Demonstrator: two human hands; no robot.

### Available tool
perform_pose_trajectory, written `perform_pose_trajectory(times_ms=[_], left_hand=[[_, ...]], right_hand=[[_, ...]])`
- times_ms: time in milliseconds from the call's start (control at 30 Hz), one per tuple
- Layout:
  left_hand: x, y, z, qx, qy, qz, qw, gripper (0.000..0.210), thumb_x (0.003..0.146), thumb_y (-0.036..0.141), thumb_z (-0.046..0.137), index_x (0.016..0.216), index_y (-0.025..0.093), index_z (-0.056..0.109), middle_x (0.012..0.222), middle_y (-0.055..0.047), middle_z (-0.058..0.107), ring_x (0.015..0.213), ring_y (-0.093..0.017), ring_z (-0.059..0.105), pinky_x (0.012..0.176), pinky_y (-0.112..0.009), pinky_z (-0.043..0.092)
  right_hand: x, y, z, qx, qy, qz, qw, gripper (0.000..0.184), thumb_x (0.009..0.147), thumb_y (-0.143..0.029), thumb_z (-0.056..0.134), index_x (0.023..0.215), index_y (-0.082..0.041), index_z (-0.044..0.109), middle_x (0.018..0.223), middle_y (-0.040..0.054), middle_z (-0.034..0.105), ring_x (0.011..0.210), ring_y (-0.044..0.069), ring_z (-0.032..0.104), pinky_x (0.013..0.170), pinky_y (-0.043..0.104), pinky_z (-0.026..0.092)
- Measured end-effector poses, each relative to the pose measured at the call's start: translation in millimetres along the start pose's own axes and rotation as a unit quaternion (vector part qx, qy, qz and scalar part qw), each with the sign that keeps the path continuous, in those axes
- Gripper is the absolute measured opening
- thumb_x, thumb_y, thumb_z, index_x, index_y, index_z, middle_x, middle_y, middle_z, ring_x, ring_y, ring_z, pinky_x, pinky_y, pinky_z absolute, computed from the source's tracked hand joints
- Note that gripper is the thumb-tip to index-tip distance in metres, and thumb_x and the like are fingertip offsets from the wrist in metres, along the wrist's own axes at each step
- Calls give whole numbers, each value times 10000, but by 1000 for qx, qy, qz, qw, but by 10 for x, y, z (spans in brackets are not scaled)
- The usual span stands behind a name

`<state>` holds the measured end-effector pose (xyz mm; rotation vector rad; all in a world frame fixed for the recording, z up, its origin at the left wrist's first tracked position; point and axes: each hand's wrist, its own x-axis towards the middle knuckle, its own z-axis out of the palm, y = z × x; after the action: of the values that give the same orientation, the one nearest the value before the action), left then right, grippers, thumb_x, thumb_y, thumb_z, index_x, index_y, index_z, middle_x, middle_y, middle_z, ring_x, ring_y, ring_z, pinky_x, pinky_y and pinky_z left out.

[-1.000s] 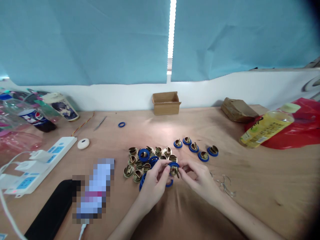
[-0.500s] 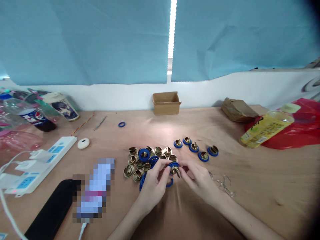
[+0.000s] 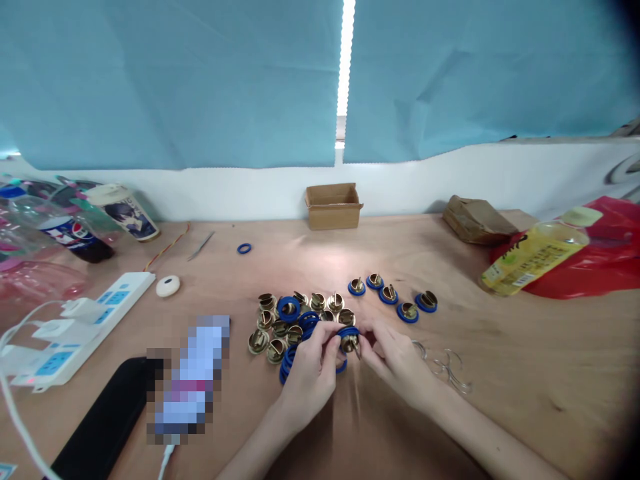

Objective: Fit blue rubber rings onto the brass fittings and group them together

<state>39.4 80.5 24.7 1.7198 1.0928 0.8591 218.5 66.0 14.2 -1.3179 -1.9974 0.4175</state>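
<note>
Nearest, forearms angle in from the lower edge; left of them lie a black case (image 3: 107,413) and a phone (image 3: 193,373) with a blurred screen. Between phone and left wrist there is some room on the wooden table (image 3: 505,427); on the right the wood runs well past the forearm. The left hand (image 3: 311,370) and right hand (image 3: 397,357) turn inward, backs up. Each grip is narrow, thumb and fingertips pinching opposite sides of one brass-coloured fitting (image 3: 350,343). It sits between them, blue ring at its upper edge, a thin tongue jutting lower right; how the ring is seated is too small to tell. Silver wire loops (image 3: 453,373) lie just beside the right wrist. Directly past the left fingers, loose fittings (image 3: 257,341) and blue rings (image 3: 289,309) crowd together. Farther right sit five ringed fittings (image 3: 409,312). A cardboard box (image 3: 334,217) stands where the table's far edge meets the wall (image 3: 240,193).
</note>
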Motion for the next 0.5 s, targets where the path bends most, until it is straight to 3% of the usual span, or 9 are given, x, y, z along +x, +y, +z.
perform_pose_trajectory(times_ms=[500], left_hand=[[-4,-25,8,36,11,11,999,155,965,235,389,1010,184,528,743,-11,628,631,-147,621,626,-253,489]], right_hand=[[8,2,5,10,-26,12,1000,105,949,-204,417,933,-194,520,667,-15,561,539,137,553,518,246,404]])
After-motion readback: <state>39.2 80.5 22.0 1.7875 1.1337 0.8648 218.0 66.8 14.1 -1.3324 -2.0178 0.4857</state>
